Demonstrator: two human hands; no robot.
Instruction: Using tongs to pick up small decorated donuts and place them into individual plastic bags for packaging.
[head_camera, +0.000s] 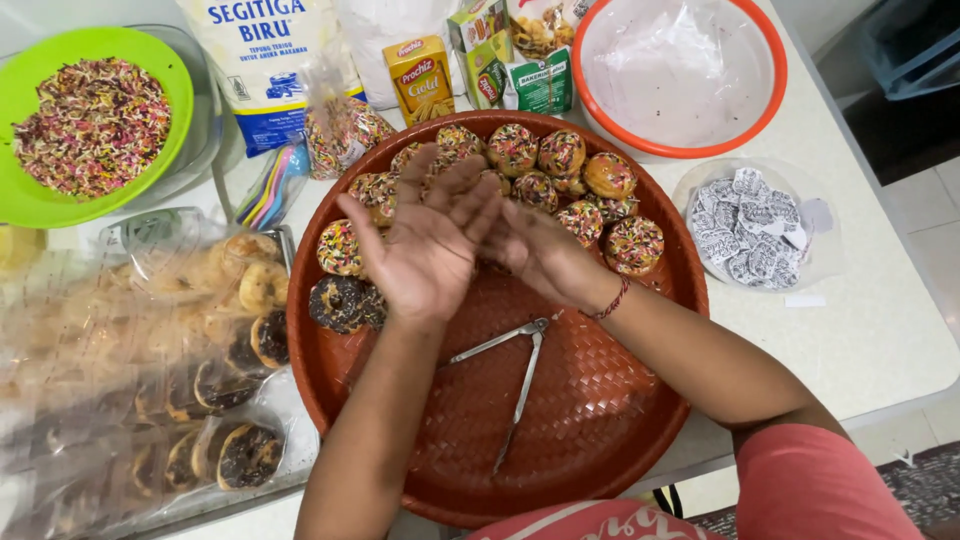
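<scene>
Up over the round red tray (640, 420), our left hand (425, 245) was open and empty, our right hand (540, 252) loosely open beside it. Sprinkled donuts (560, 152) sat at the tray's far side. We think they are soft and light; hold them gently by the sides.

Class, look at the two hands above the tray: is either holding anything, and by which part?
Nothing: the left hand is open, palm up, the right hand against it, empty as shown.
</scene>
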